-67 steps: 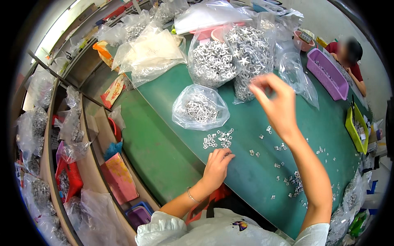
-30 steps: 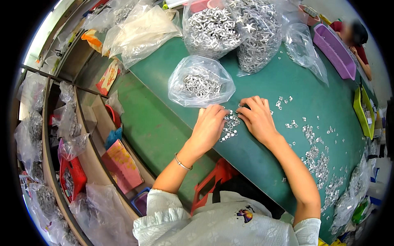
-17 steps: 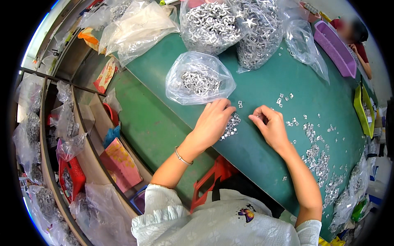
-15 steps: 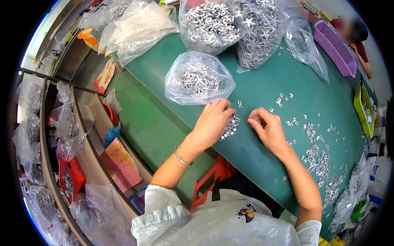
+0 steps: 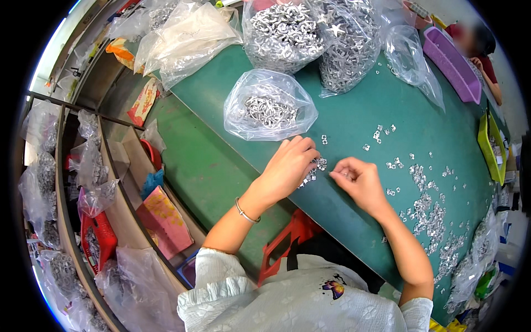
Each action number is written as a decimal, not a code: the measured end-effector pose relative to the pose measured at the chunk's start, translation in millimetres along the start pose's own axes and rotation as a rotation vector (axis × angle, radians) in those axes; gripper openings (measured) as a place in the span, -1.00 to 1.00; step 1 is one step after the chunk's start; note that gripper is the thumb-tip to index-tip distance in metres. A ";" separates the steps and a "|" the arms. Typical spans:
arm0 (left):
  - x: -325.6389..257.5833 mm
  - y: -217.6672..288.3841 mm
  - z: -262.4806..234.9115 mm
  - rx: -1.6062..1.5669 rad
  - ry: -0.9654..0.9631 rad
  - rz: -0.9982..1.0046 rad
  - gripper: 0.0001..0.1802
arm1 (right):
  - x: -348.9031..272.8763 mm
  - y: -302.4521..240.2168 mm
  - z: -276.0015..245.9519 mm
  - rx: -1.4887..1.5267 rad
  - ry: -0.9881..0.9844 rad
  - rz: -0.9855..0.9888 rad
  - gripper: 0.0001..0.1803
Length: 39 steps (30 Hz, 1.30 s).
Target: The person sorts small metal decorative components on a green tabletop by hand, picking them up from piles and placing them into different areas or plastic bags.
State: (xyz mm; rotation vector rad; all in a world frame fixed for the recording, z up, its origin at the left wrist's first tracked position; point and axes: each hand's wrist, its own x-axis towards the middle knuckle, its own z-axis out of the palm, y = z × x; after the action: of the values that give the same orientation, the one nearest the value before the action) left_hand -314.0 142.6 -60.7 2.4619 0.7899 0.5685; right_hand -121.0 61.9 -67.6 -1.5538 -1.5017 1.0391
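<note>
My left hand (image 5: 291,165) is bent over a small cluster of silvery metal pieces (image 5: 310,176) near the table edge. Its fingers are closed at the cluster's top, and their tips are partly hidden. Just to the right, my right hand (image 5: 360,182) is held with thumb and fingers curled together. Small silvery bits show inside the curl, too small to make out. Beyond my left hand stands an open clear plastic bag (image 5: 270,105) with silvery ring-like metal parts in it. A tiny pair of metal pieces (image 5: 324,139) lies between that bag and my right hand.
Many small metal pieces (image 5: 428,213) are scattered over the green table (image 5: 354,119) on the right. Full clear bags (image 5: 285,36) stand at the back. A purple basket (image 5: 451,63) and a yellow-green bin (image 5: 489,146) sit at the far right, near another person. Shelves (image 5: 105,160) line the left.
My right hand has moved slightly down, its fingers curled further in. My left hand stays almost in place at the cluster of metal pieces.
</note>
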 end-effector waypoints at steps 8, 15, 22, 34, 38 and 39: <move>-0.7 -2.1 1.5 0.050 -0.069 0.020 -0.86 | 1.2 -4.9 -18.7 1.219 -0.189 0.409 -0.89; 0.9 -0.2 0.5 0.039 -0.039 0.030 -0.86 | 3.9 -13.0 4.0 -0.029 0.066 -0.027 -0.84; -0.9 -4.3 1.9 0.047 0.028 0.057 -0.87 | 0.2 -14.9 6.4 -0.248 0.141 -0.040 -0.82; -1.7 2.2 -1.0 -0.133 0.216 0.034 -0.84 | 2.1 -16.5 13.2 -0.251 0.137 -0.056 -0.85; -2.5 2.9 1.6 -0.163 0.252 -0.051 -0.83 | 1.7 -22.0 18.7 -0.269 0.070 -0.114 -0.84; -2.8 2.5 1.2 -0.211 0.234 -0.101 -0.83 | 1.9 -21.4 19.6 -0.281 0.069 -0.111 -0.84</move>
State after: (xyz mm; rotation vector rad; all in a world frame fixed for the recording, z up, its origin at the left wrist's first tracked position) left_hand -314.4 138.7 -60.9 2.1758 0.8896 0.8663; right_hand -147.6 64.4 -56.4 -1.6557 -1.7206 0.7277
